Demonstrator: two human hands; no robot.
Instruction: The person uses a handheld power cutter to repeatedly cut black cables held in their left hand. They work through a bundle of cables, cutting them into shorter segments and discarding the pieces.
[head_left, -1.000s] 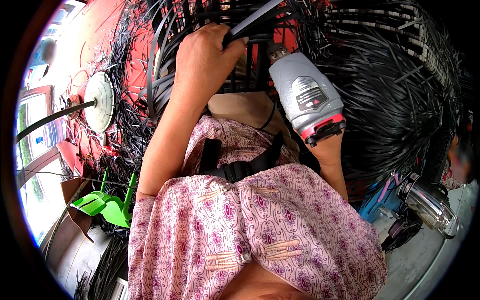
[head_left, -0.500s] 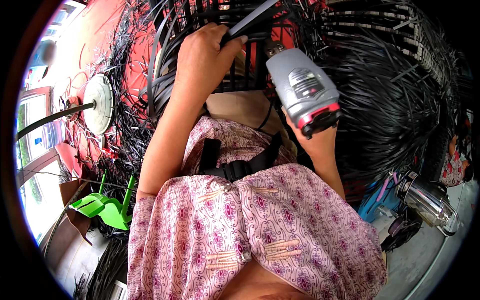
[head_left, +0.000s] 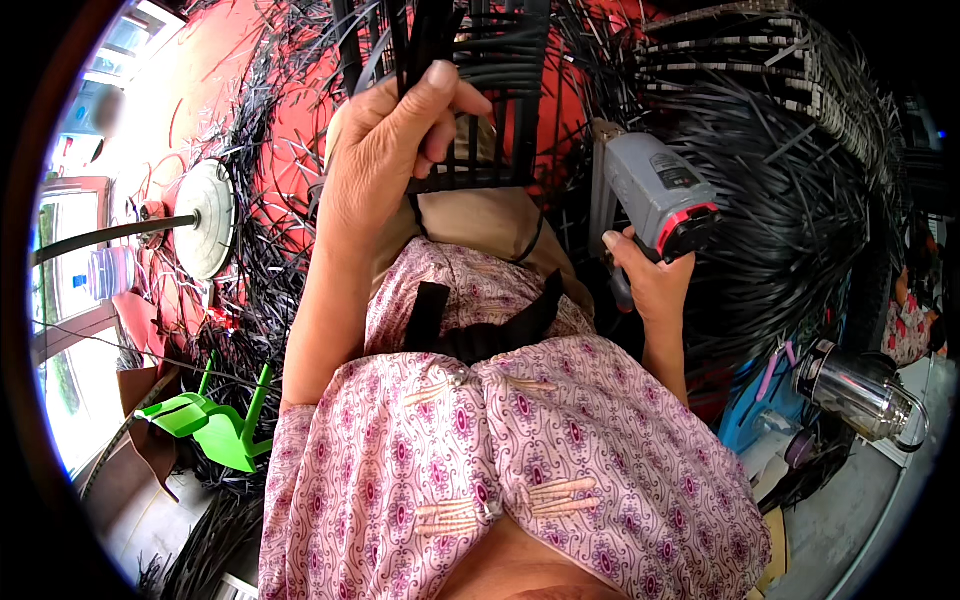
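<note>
View straight down past a pink-and-maroon patterned top [head_left: 400, 470], with a black waist strap [head_left: 425, 318] above it and beige cloth [head_left: 470, 220] across the lap. At upper center, a black woven lattice [head_left: 500, 60] of plastic strips, upright bars crossed by closely stacked bands. Against its lower left, the left hand [head_left: 385, 150], back of the hand toward the viewer: thumb raised, forefinger stretched toward the right, remaining fingers curled inward. Cannot tell whether pinching any of the dark strips rising just behind.

Right of center, the right hand [head_left: 655, 285], wrapped around the handle of a grey power tool [head_left: 650, 180] shaped like a staple gun, with a red-and-black end cap. Thumb visible along the handle, other fingers mostly hidden. Tool tilted, nose toward the upper left, apart from the lattice.

Filling the right side, a thick mass of loose black strips [head_left: 780, 180]. At left, a round pale disc [head_left: 205, 225] with a dark pole; beneath, toward the lower left, a bright green dustpan [head_left: 225, 440]. At lower right, a clear, metal-trimmed canister [head_left: 860, 395] on its side. Behind the lattice, red floor [head_left: 290, 150] littered with strip scraps.
</note>
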